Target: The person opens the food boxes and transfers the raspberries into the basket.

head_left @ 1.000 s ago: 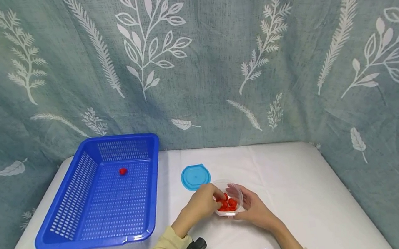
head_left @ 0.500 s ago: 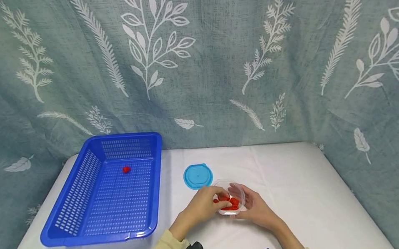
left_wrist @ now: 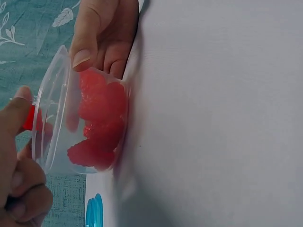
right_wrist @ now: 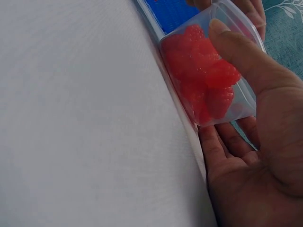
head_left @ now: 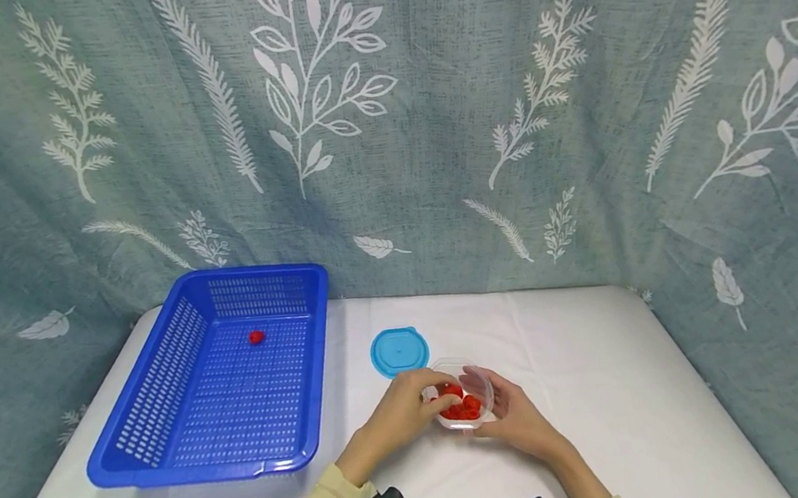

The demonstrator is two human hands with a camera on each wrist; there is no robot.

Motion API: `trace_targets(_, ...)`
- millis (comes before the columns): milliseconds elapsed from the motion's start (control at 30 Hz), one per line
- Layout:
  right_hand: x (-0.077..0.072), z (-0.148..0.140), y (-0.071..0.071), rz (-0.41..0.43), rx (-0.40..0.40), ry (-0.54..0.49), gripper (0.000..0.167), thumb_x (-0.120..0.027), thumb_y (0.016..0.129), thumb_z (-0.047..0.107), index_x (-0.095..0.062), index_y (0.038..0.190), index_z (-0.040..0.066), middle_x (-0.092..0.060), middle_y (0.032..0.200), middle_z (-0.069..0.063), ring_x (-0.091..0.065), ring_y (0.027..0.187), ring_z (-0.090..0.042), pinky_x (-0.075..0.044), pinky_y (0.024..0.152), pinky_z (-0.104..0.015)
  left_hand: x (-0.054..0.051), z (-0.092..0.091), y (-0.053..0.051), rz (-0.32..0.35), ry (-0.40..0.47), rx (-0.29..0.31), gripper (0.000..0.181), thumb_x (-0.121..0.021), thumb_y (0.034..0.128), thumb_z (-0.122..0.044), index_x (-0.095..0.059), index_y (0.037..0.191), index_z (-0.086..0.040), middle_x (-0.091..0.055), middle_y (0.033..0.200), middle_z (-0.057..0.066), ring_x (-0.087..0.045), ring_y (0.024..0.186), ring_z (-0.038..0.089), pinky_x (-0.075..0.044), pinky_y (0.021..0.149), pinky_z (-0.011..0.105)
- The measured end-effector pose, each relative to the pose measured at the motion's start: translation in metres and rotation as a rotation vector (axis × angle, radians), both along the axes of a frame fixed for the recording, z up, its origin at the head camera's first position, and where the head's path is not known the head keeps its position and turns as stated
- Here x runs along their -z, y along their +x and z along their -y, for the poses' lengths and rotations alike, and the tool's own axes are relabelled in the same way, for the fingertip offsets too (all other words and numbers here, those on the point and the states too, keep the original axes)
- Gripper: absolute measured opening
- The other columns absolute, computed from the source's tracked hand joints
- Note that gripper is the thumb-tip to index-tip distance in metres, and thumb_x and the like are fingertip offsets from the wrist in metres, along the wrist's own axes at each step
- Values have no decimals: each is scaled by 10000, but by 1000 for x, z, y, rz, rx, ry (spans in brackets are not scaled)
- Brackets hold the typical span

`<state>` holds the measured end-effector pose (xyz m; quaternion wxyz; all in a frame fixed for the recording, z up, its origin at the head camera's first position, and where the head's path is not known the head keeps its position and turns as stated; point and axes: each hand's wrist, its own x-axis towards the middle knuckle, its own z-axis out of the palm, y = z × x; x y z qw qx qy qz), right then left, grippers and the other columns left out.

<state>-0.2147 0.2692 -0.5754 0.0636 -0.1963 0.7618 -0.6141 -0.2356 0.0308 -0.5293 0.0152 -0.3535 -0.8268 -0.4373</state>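
Observation:
A clear plastic container (left_wrist: 71,158) holds several red raspberries (right_wrist: 199,66) and stands on the white tablecloth. My right hand (head_left: 520,422) grips it from the right, thumb along one side and fingers on the other. At its mouth, my left hand (head_left: 408,408) pinches one raspberry (left_wrist: 30,119) between thumb and finger, seen at the rim in the left wrist view. Behind the container lies a round blue lid (head_left: 399,351), flat on the cloth.
To the left is a large blue plastic basket (head_left: 240,421) with a single raspberry (head_left: 256,337) near its far end. A green leaf-patterned curtain (head_left: 432,152) hangs behind the table (head_left: 569,336).
My left hand has drawn up slightly from among the raspberries, now with one in its fingertips. The right hand keeps its hold on the container. The head view has shifted a little.

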Motion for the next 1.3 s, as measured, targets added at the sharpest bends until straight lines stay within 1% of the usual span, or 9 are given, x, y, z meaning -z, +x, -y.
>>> trace_targets(167,0,0,0,3,0,3,934,-868,753,0,-365,1540,10,-435,1549,-225,-382,1453,-407,-372,1085,-171,-3,6,3,27,95,-5,236,-728,947,-174,-760,1161,-81,-757,1015,-38,-566,819,22,-474,672,189)
trace_targets(267,-1,1,0,5,-2,5,928,-867,758,7,-368,1541,20,-432,1552,-224,-379,1456,-404,-368,1089,-175,-5,8,4,28,160,-17,223,-737,939,-167,-771,1130,-57,-775,1019,11,-487,690,35,-399,596,166)
trace_targets(367,-2,1,1,11,5,13,921,-871,761,20,-376,1538,28,-439,1551,-214,-382,1456,-400,-365,1085,-168,-8,10,8,59,218,-38,218,-753,926,-169,-778,1113,-61,-778,1020,42,-383,589,16,-335,549,162)
trace_targets(467,-3,1,1,17,11,23,921,-870,764,25,-373,1539,27,-446,1547,-211,-385,1456,-399,-361,1083,-161,-12,14,12,126,245,-62,238,-771,913,-177,-778,1134,-90,-770,1027,23,-303,529,-7,-300,514,167)
trace_targets(600,-3,1,1,21,15,26,923,-871,765,31,-371,1541,31,-447,1548,-208,-386,1456,-398,-362,1079,-155,-16,17,16,183,261,-75,257,-773,911,-147,-771,1164,-101,-757,1028,9,-285,493,-10,-278,482,174)
trace_targets(800,-2,2,1,23,15,20,924,-872,761,28,-374,1540,29,-451,1546,-206,-389,1452,-403,-368,1076,-158,-20,22,23,175,315,-90,241,-761,916,-128,-777,1156,-117,-754,1040,25,-273,472,-19,-257,454,178)
trace_targets(1033,-1,2,1,14,25,39,920,-876,766,48,-375,1538,24,-459,1542,-203,-397,1449,-394,-370,1071,-158,-45,36,43,207,389,-110,248,-771,903,-102,-769,1143,-165,-736,1004,-13,-255,439,7,-230,423,184)
trace_targets(1167,0,1,0,19,24,31,922,-876,759,31,-382,1538,39,-460,1542,-202,-396,1449,-393,-363,1074,-153,-56,46,52,222,445,-104,252,-784,895,-115,-760,1139,-173,-716,989,5,-245,437,16,-213,413,193)
trace_targets(1300,0,1,0,37,17,15,924,-873,752,11,-385,1536,42,-461,1542,-196,-391,1452,-390,-365,1075,-152,-65,54,60,159,517,-86,233,-785,886,-80,-761,1115,-120,-724,974,68,-244,432,10,-206,396,195)
